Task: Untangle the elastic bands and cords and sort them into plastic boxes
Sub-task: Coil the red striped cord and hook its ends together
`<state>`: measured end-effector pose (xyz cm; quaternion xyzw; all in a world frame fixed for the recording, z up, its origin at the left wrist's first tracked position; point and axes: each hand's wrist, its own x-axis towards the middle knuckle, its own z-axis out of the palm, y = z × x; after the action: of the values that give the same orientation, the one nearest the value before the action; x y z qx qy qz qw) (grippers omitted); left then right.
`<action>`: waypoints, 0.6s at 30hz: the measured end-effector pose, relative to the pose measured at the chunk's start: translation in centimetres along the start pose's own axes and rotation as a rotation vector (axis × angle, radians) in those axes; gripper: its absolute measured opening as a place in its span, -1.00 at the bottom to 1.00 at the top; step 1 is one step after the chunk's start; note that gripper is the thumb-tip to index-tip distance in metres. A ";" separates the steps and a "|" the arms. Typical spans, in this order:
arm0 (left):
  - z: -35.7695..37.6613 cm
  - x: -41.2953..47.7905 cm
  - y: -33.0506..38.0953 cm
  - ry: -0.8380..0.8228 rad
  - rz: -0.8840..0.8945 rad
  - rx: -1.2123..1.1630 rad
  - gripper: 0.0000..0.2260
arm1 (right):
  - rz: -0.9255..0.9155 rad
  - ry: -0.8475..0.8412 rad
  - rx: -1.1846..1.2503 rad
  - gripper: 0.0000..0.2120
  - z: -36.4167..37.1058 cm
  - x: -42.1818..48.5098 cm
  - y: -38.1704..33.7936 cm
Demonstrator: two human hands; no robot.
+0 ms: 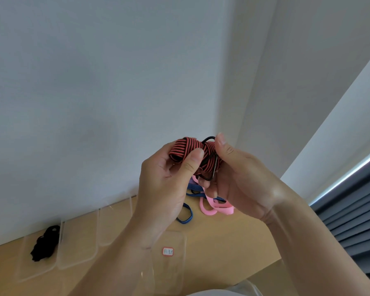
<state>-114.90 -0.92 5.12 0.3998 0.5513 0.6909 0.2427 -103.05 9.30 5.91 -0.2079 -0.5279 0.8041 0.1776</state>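
"Which step are we on?"

"Untangling. My left hand (165, 184) and right hand (239, 180) both pinch the striped band (186, 149) held up between them, with a thin black loop (209, 167) threaded through it."

"And the rest?"

"Pink bands (212, 207) and blue bands (185, 214) lie on the tabletop (233, 242) beneath my hands. Black cords (45, 242) sit in a box (30, 270) far to the left."

"Next?"

"I'd say work the loop out of the stripes, then put each in its own box."
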 end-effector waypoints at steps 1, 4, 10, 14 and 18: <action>0.1 0.1 -0.1 0.008 -0.016 0.006 -0.83 | 0.037 0.000 -0.004 -0.49 -0.2 0.2 0.1; 0.0 0.6 -0.8 0.080 -0.150 -0.082 -0.82 | 0.088 0.033 0.009 -0.45 -0.5 0.5 0.6; -0.2 0.4 -2.0 0.177 -0.308 -0.157 -0.91 | 0.009 0.062 0.017 -0.55 -0.8 0.5 2.1; 0.4 -0.8 -2.5 0.285 -0.288 -0.022 -0.76 | -0.017 0.053 0.012 -0.54 -1.3 0.4 2.9; 1.0 -1.8 -2.6 0.283 -0.262 0.060 -0.71 | -0.106 0.018 -0.095 -0.69 -1.9 -0.1 3.6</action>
<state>-113.34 -1.02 2.20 0.2304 0.6477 0.6858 0.2387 -102.25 9.35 1.89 -0.1951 -0.5743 0.7656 0.2145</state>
